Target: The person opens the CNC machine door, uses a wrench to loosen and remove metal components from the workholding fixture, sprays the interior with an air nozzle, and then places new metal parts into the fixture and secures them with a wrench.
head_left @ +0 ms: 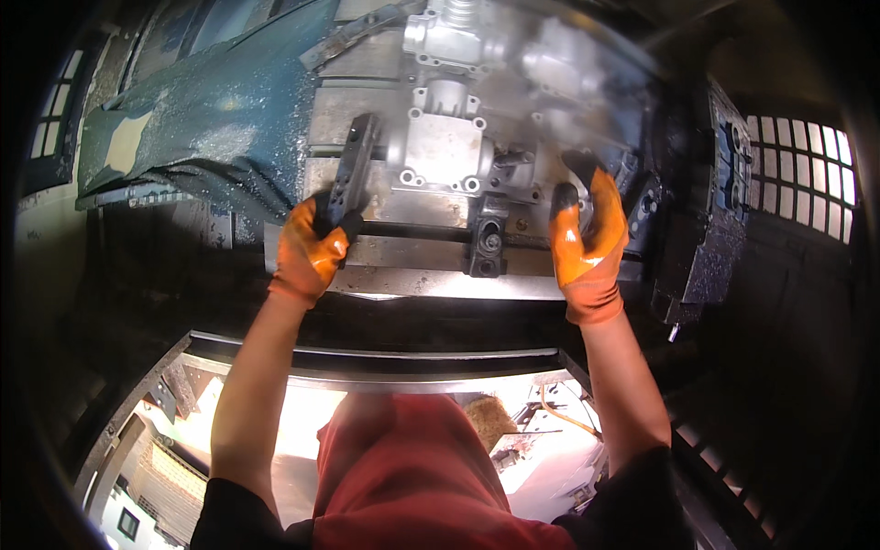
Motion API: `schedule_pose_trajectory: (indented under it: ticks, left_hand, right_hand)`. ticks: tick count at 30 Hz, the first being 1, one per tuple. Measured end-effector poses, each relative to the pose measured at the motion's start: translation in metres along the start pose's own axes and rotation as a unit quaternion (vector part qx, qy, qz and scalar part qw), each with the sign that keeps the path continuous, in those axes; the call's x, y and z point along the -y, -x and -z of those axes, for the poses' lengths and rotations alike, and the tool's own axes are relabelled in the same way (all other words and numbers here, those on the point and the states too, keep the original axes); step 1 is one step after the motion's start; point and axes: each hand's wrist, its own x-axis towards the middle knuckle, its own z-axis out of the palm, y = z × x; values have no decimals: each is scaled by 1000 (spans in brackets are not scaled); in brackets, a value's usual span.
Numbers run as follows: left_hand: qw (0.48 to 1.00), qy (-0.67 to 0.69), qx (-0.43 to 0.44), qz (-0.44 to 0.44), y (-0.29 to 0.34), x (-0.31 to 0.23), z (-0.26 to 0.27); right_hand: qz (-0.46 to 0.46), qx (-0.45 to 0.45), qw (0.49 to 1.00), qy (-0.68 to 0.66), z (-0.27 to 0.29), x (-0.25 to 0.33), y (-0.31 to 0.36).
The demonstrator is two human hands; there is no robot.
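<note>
My left hand (312, 252), in an orange glove with dark fingertips, closes around the lower end of a dark metal clamp bar (356, 163). The bar lies at a slant left of a silver metal casting (444, 149). My right hand (588, 234), gloved alike, reaches to a smaller metal part (524, 174) on the right. Its thumb and fingers are apart, with nothing I can make out held between them. A black clamp block with round holes (488, 240) stands between my hands, on the slotted metal table (412, 282). Haze blurs the castings at upper right.
More castings (449, 38) sit farther back. A blue-green cover sprinkled with metal chips (211, 137) drapes at left. A dark machine block (715, 202) rises at right. A metal frame edge (385, 356) crosses in front of my body.
</note>
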Motion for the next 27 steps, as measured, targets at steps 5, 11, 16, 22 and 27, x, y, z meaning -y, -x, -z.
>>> schedule_pose_trajectory:
  ticks: [5, 11, 16, 22, 27]
  left_hand:
    - [713, -472, 72, -514, -3, -66, -23]
    - [555, -569, 207, -570, -58, -122, -102]
    - [560, -537, 224, -590, -82, -110, -119]
    - [717, -333, 240, -563, -71, -104, -98]
    - [652, -408, 122, -627, -63, -107, -137]
  right_hand:
    - [128, 151, 972, 129, 24, 9, -36]
    - [48, 247, 948, 193, 54, -30, -45]
    - [-11, 200, 974, 102, 47, -58, -30]
    - [-108, -1, 927, -360, 42, -15, -41]
    - [-247, -170, 652, -697, 27, -6, -90]
